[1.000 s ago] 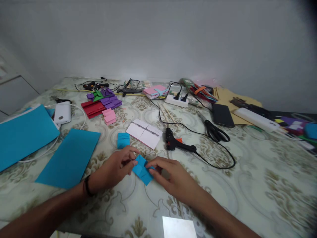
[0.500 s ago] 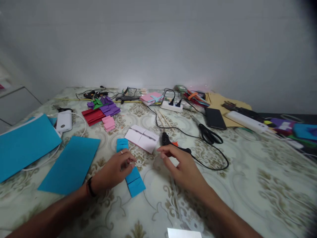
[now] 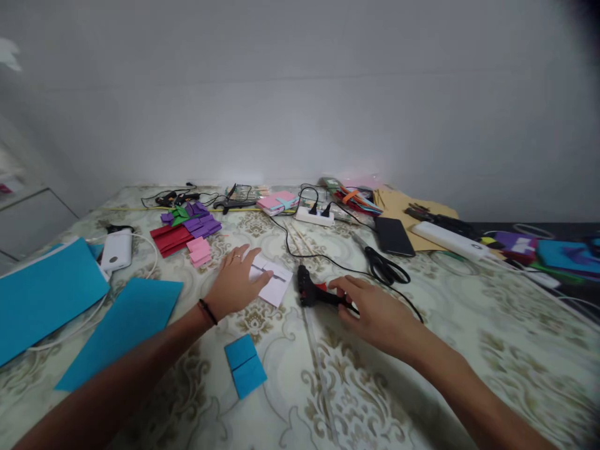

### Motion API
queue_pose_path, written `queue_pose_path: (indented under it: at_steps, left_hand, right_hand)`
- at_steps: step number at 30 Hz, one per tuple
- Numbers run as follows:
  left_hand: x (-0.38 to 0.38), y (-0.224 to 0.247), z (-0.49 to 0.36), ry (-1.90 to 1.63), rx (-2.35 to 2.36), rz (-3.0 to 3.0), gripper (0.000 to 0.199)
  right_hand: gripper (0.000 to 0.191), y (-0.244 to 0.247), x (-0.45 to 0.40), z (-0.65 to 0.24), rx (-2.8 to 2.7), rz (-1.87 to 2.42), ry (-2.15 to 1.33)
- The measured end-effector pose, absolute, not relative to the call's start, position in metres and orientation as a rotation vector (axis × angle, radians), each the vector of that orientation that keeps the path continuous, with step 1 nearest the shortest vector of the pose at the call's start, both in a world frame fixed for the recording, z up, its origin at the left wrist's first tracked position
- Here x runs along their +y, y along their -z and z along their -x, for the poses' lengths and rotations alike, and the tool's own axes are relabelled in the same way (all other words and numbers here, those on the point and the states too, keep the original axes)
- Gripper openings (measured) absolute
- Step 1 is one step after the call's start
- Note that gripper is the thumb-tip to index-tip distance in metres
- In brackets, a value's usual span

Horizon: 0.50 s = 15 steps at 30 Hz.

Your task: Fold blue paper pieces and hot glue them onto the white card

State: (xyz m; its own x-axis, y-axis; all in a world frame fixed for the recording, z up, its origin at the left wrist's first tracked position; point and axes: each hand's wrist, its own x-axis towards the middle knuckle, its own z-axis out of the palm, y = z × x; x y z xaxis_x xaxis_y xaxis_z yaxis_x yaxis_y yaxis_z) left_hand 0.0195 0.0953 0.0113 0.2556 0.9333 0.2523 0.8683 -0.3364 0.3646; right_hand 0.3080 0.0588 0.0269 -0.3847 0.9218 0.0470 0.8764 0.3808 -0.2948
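Observation:
My left hand [image 3: 238, 282] is open, its fingers spread over the left part of a white folded paper piece [image 3: 275, 289]. Whether the palm presses on the paper is hidden. To the right, my right hand [image 3: 377, 312] has its thumb and fingers round the handle of a black hot glue gun [image 3: 307, 290] with a red trigger. The gun's nozzle points away from me, and its body is low over the table. Closer to me lies a small blue folded paper piece [image 3: 245, 365] with a crease across it.
Blue paper sheets [image 3: 126, 328] and a white power bank [image 3: 117, 249] lie at left. Red folded strips [image 3: 171, 239], pink pieces [image 3: 199, 251] and purple ones [image 3: 201, 225] sit behind. Black scissors [image 3: 387, 265], a power strip [image 3: 315, 216], a phone [image 3: 394, 236] and cords spread rightward.
My left hand has moved forward from the blue paper onto the white piece. My right hand has moved right and closed round the glue gun, whose nozzle has shifted slightly.

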Motion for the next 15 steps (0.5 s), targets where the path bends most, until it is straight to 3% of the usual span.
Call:
queue_pose_path:
  at_steps: [8,15]
  left_hand:
    - [0.11,0.02,-0.047,-0.455,1.726,-2.445,0.049]
    - [0.111,0.027,-0.037,-0.335,1.441,-2.602,0.045]
  right_hand:
    - [0.053,-0.003,0.072,-0.312,-2.532,1.629,-0.366]
    - [0.06,0.013,0.079,-0.316,-2.308,1.531,-0.501]
